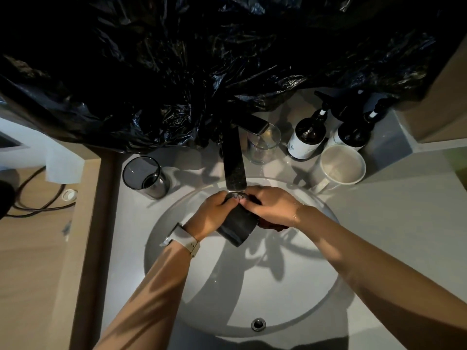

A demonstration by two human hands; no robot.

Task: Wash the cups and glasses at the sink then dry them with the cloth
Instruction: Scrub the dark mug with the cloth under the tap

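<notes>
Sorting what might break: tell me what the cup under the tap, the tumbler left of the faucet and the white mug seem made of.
Dark cup: opaque black with a dull sheen, probably glazed ceramic, though plastic is possible. Tumbler: smoky glass, since you see through its wall. White mug: thick rim, matte speckled inside, likely ceramic.

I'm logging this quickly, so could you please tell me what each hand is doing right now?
Left hand: grips the black cup under the tap.
Right hand: grips the same cup.

mug (340, 168) right of faucet (235, 168) — tumbler (145, 176) left
</notes>
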